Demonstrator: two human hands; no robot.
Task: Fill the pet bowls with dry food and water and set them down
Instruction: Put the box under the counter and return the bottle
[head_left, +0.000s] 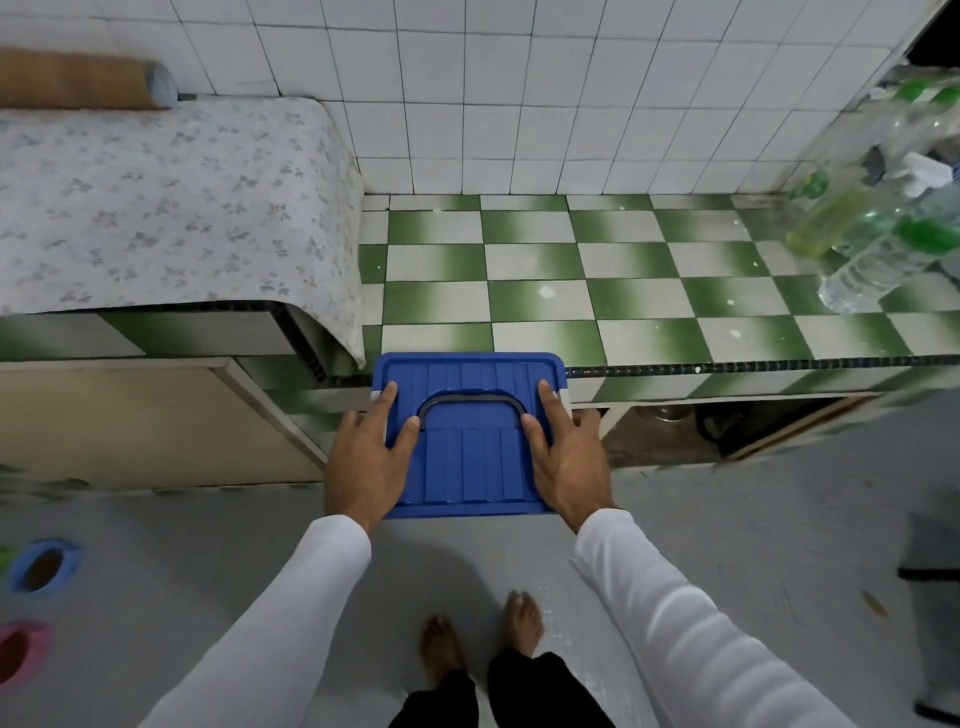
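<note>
A box with a blue ribbed lid (470, 462) and a dark folded-down handle is held at the front edge of the green-checked counter (623, 291). My left hand (363, 457) grips its left side and my right hand (566, 457) grips its right side, with thumbs and forefingers lying on the lid. What is inside the box is hidden. On the grey floor at the far left lie a blue pet bowl (44, 564) and a pink pet bowl (18, 652), both with a dark brown inside.
Several plastic bottles (883, 234) crowd the counter's right end. A flowered cloth (156, 208) covers the left part, with a brown roll (78, 78) behind it. Below are a closed cabinet door (130, 415) and an open cupboard (701, 426). My bare feet (483, 639) stand on the floor.
</note>
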